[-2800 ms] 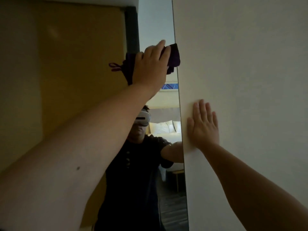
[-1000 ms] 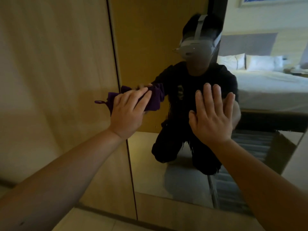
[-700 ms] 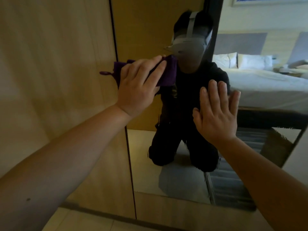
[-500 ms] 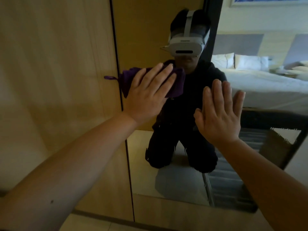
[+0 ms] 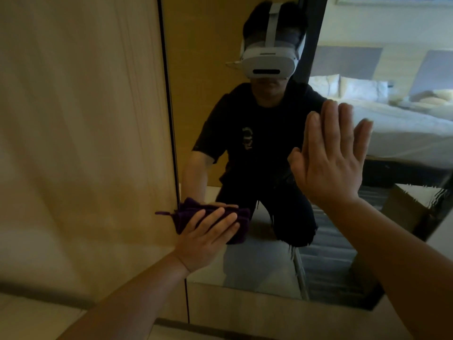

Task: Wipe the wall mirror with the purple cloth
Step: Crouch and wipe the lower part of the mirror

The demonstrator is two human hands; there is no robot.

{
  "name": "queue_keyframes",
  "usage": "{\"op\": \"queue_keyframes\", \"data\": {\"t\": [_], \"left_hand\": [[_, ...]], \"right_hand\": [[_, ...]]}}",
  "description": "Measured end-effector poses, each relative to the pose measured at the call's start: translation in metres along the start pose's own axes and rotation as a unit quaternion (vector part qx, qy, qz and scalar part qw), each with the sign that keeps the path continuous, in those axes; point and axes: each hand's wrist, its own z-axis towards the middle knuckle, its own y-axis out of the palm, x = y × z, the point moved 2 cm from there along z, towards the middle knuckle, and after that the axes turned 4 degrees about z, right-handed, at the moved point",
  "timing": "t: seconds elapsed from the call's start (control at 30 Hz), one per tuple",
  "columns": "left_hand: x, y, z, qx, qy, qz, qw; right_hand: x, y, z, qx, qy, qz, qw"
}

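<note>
Left grip (image 5: pixel 204 241), flat-fingered, has pushed the purple cloth (image 5: pixel 184 215) down the mirror (image 5: pixel 257 268).

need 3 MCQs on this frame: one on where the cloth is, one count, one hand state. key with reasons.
1. Where does the purple cloth sit on the mirror?
A. Low, by its left edge
B. At its top right corner
C. In the middle of the glass

2. How many hands touch the cloth?
A. None
B. One
C. Two

3. How is the right hand?
A. Clenched in a fist
B. Gripping a spray bottle
C. Open, fingers straight, holding nothing

Key:
1 A: the cloth lies low, at the edge that meets the wood panel.
2 B: only the left hand presses on it.
3 C: its fingers point up, straight, with nothing in them.
</note>
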Motion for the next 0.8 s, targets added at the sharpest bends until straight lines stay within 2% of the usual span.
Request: {"op": "queue_keyframes", "data": {"t": [0.13, 0.23, 0.3, 0.4, 0.5, 0.57, 0.67, 0.73, 0.8], "left_hand": [[-0.001, -0.015, 0.004, -0.046, -0.013, -0.033, 0.998], [-0.011, -0.034, 0.025, -0.057, -0.026, -0.08, 0.995], [-0.024, -0.057, 0.058, -0.022, -0.046, -0.094, 0.994], [-0.054, -0.093, 0.135, 0.076, -0.092, -0.091, 0.989], [-0.081, -0.114, 0.224, 0.166, -0.082, -0.029, 0.982], [-0.089, -0.116, 0.276, 0.182, -0.063, 0.003, 0.981], [-0.076, -0.099, 0.313, 0.139, -0.046, 0.021, 0.989], [-0.053, -0.077, 0.303, 0.099, -0.03, 0.032, 0.994], [-0.032, -0.062, 0.282, 0.104, -0.021, 0.033, 0.994]], "right_hand": [[0.001, -0.006, 0.001, -0.017, 0.0, -0.013, 1.0], [-0.001, -0.006, 0.002, -0.062, -0.004, -0.024, 0.998], [-0.001, -0.015, 0.003, -0.096, -0.003, -0.027, 0.995], [0.003, -0.038, 0.005, -0.125, -0.002, 0.011, 0.992], [0.018, -0.061, 0.004, -0.119, 0.01, 0.049, 0.992], [0.04, -0.068, 0.002, -0.114, 0.032, 0.025, 0.993], [0.075, -0.066, -0.004, -0.094, 0.043, -0.005, 0.995], [0.091, -0.059, -0.011, -0.078, 0.008, -0.022, 0.997], [0.101, -0.05, -0.017, -0.046, -0.023, -0.032, 0.998]]}}
